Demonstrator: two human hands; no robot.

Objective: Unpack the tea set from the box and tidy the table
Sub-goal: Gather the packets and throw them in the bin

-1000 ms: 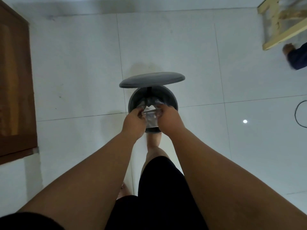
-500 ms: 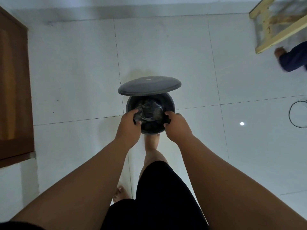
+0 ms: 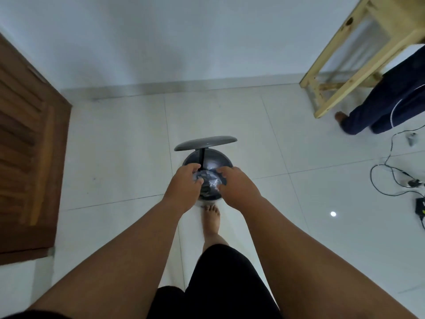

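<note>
Both hands over open pedal bin (image 3: pixel 208 160). Left hand (image 3: pixel 184 188) pinches crinkled clear plastic wrap (image 3: pixel 208 178); right hand (image 3: pixel 236 188) apparently touching it, grip unclear. Wrap: light, soft, slippery; gather by bunched folds.

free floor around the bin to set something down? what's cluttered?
Bare tile left of the bin, out to the wooden door, and behind its raised lid up to the wall. Right of the bin is clear until the cables. Crowded: far right, with cables, the wooden frame and another person's legs. Both hands fill the bin mouth.
</note>
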